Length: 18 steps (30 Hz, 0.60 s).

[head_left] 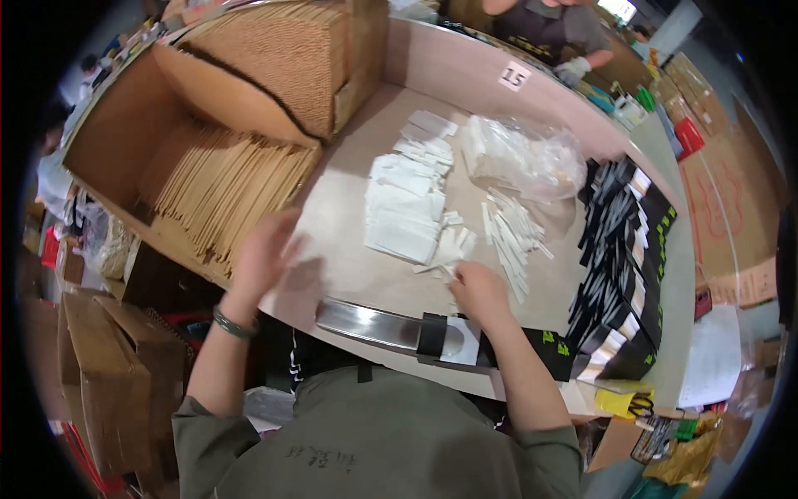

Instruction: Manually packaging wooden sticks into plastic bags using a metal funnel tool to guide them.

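My left hand point(262, 256), a bracelet on its wrist, hovers at the near edge of a cardboard box with tan sticks point(237, 183). Its slightly blurred fingers are apart and hold nothing I can see. My right hand point(482, 293) is closed, fingertips together beside a small heap of white slips point(455, 247); what it pinches is hidden. Left of that heap lies a pile of flat white packets point(405, 212). In front of me lies a shiny metal strip point(370, 323) with a black band point(432, 335) around its right end. A black package point(544, 351) lies partly under my right forearm.
Narrow white strips point(514, 241) and a clear plastic bag of white pieces point(519, 158) lie farther back. Black packages with green print point(615, 266) stand in a row at right. A raised panel point(465, 62) edges the table; a co-worker's gloved hand point(572, 71) is beyond.
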Available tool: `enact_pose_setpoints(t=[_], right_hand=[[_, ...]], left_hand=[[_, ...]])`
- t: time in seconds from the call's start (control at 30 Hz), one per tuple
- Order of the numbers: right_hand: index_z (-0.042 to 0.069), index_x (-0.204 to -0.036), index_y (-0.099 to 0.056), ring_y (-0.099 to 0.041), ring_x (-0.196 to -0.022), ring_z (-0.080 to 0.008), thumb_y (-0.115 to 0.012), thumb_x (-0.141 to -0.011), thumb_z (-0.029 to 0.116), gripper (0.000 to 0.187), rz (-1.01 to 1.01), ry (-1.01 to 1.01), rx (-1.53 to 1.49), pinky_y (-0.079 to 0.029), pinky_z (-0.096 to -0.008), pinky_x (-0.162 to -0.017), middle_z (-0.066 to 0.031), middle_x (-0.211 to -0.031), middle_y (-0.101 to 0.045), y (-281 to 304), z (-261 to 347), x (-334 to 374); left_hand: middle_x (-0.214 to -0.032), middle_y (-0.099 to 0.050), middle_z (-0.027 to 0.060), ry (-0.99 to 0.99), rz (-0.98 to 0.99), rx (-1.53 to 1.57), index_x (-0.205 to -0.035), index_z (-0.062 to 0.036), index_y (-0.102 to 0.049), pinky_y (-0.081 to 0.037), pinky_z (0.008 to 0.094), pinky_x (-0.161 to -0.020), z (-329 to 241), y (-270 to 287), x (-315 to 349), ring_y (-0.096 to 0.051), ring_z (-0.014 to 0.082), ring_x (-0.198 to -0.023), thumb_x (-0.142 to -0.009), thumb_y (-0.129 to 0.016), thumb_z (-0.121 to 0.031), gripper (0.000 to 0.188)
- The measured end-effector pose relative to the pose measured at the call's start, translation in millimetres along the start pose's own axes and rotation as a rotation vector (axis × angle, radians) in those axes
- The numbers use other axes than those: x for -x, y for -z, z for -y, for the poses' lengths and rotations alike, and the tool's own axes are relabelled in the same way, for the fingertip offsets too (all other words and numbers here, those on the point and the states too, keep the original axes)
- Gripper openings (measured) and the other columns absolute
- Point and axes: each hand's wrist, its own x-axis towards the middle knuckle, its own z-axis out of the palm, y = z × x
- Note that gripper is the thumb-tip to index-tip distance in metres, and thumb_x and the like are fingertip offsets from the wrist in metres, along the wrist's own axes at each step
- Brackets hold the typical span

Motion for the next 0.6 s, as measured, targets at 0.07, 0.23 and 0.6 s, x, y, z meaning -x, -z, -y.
enact_pose_setpoints(t=[0.07, 0.23, 0.6], right_hand=[[0.004, -0.080, -0.068, -0.063, -0.081, -0.0352, -0.068, -0.080, 0.018, 0.014, -0.014, 0.018, 0.373, -0.051, -0.0465, -0.074, -0.0145, -0.083, -0.064, 11, -11, 16], [0.006, -0.084, -0.071, -0.062, -0.080, -0.0334, -0.067, -0.077, 0.014, 0.011, -0.223, 0.222, 0.100, -0.053, -0.0415, -0.071, -0.0133, -0.084, -0.063, 24, 30, -9], [0.004, -0.076, -0.061, -0.064, -0.081, -0.0343, -0.064, -0.083, 0.016, 0.014, -0.052, 0.189, -0.010, -0.052, -0.0448, -0.068, -0.0151, -0.080, -0.063, 7, 64, -24]], left_hand=[[-0.102, -0.067, 0.0171, 0.187, -0.092, -0.348, -0.116, -0.0007, -0.065, -0.053, 0.0383, -0.078, 24, 41, -6, -0.066, 0.0298, -0.088, -0.088, -0.069, -0.016, 0.032], [-0.095, -0.065, 0.0201, 0.228, 0.007, -0.529, -0.101, 0.0001, -0.067, -0.052, 0.0431, -0.074, 88, 65, 9, -0.064, 0.0380, -0.086, -0.088, -0.066, -0.017, 0.021], [-0.089, -0.064, 0.0250, 0.306, -0.046, -0.489, -0.087, 0.0009, -0.062, -0.048, 0.0506, -0.070, 90, 63, 2, -0.059, 0.0458, -0.084, -0.093, -0.056, -0.015, 0.017]])
